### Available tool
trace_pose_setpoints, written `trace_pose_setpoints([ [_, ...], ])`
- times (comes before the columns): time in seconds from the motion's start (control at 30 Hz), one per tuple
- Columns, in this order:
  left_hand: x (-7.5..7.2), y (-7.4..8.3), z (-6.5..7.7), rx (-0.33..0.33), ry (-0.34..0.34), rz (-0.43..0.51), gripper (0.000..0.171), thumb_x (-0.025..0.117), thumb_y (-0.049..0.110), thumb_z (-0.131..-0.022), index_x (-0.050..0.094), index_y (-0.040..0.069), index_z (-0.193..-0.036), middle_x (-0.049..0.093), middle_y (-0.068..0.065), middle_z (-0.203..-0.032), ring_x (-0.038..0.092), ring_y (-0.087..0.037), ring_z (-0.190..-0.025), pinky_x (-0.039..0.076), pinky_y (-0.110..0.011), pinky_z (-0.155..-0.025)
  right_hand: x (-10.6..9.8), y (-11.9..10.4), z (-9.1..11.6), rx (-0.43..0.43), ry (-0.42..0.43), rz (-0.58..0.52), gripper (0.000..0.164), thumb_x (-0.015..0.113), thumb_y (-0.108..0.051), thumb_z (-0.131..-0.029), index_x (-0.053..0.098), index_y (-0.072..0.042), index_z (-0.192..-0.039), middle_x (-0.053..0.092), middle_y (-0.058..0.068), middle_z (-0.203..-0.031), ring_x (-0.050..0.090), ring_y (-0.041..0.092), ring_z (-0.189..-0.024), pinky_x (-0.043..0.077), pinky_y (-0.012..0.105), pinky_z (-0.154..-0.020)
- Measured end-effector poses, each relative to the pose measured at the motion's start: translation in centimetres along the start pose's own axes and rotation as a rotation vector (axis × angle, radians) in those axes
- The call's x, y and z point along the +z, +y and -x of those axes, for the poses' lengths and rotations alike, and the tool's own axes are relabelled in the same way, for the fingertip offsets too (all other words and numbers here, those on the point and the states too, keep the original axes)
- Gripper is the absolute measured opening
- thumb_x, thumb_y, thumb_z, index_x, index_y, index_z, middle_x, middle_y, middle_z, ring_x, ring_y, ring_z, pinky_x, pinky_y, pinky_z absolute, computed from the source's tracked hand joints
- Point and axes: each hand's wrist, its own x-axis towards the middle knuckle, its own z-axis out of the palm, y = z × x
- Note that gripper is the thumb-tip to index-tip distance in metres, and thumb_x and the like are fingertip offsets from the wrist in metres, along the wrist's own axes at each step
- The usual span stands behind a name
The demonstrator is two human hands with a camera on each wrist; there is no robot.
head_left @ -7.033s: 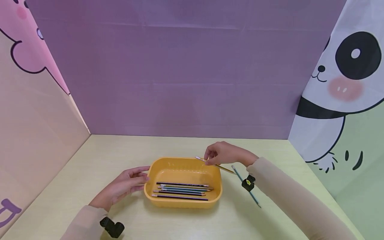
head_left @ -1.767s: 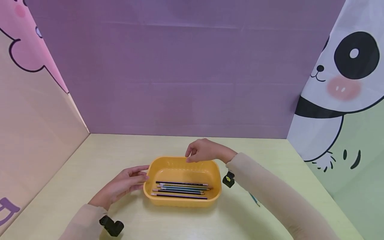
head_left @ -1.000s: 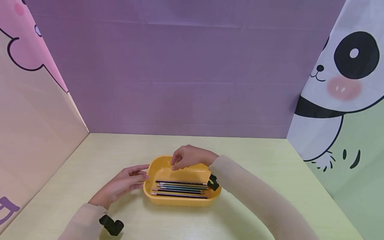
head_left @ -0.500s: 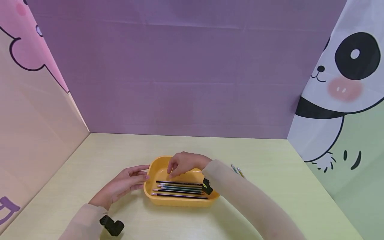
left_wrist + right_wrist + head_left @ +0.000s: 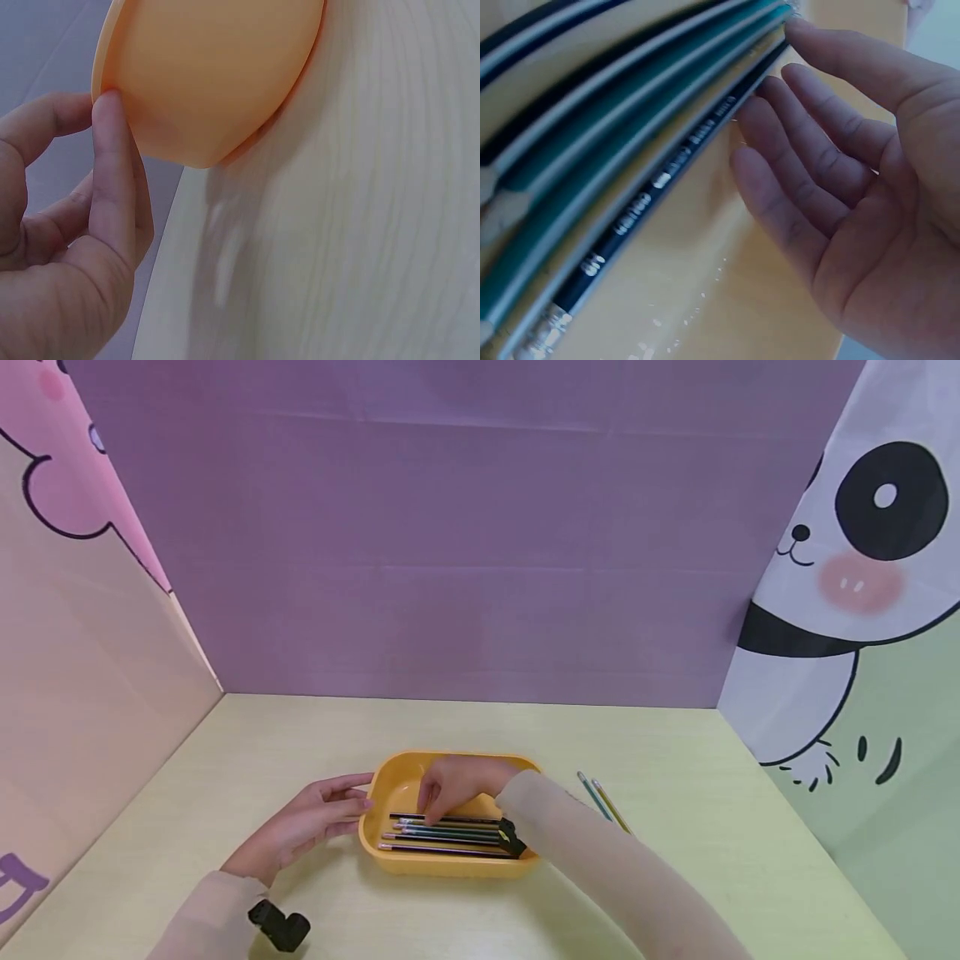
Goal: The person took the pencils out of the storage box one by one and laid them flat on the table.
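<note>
A yellow plastic basket (image 5: 450, 865) stands on the table, with several pencils (image 5: 442, 849) lying side by side inside it. At the basket's left end, my left hand (image 5: 318, 818) pinches the rim (image 5: 100, 60), the thumb at its edge and the other fingers against the outer wall. My right hand (image 5: 457, 785) reaches down inside, over the far side of the row. In the right wrist view, its thumb touches the pencils near one end, while its loosely bent fingers (image 5: 769, 191) lie beside a black pencil (image 5: 649, 196). No pencil is lifted.
On the table right of the basket lie a teal pencil (image 5: 594, 795) and a gold pencil (image 5: 611, 804), partly hidden by the right sleeve (image 5: 600, 852). A purple backdrop (image 5: 465, 560) rises behind the table (image 5: 300, 727), with printed panels on both sides.
My right hand put the gold pencil down on the table beside the teal one. It then moved left and down into the basket onto the pencils. My left hand stayed at the rim.
</note>
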Motion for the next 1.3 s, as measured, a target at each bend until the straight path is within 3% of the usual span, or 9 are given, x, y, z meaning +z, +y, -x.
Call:
trace_pose_setpoints([
  [0.6, 0.15, 0.04, 0.01, -0.004, 0.012, -0.002, 0.067, 0.066, 0.007, -0.096, 0.031, -0.014, -0.149, 0.058, -0.011, -0.110, 0.064, -0.016, -0.098, 0.058, -0.031, -0.087, 0.60, 0.39, -0.28, 0.047, -0.016, 0.052, 0.010, 0.079, -0.019, -0.088, 0.076, -0.013, -0.095, 0.066, -0.012, -0.085, 0.055, 0.005, -0.076, 0.050, 0.019, -0.075],
  [0.87, 0.01, -0.06, 0.02, 0.004, 0.004, -0.014, 0.069, 0.067, 0.009, -0.096, 0.030, -0.014, -0.149, 0.058, -0.012, -0.111, 0.064, -0.017, -0.099, 0.057, -0.031, -0.087, 0.63, 0.49, -0.30, 0.018, -0.036, -0.019, 0.011, 0.079, -0.013, -0.087, 0.073, -0.008, -0.095, 0.066, -0.008, -0.084, 0.056, 0.006, -0.076, 0.050, 0.019, -0.074],
  [1.3, 0.03, 0.21, 0.07, -0.015, 0.019, -0.013, 0.070, 0.068, 0.010, -0.096, 0.030, -0.013, -0.150, 0.056, -0.013, -0.110, 0.064, -0.018, -0.099, 0.057, -0.032, -0.089, 0.69, 0.36, -0.21, 0.028, -0.033, -0.056, 0.011, 0.079, -0.011, -0.087, 0.072, -0.008, -0.095, 0.066, -0.006, -0.084, 0.056, 0.008, -0.074, 0.050, 0.018, -0.072],
])
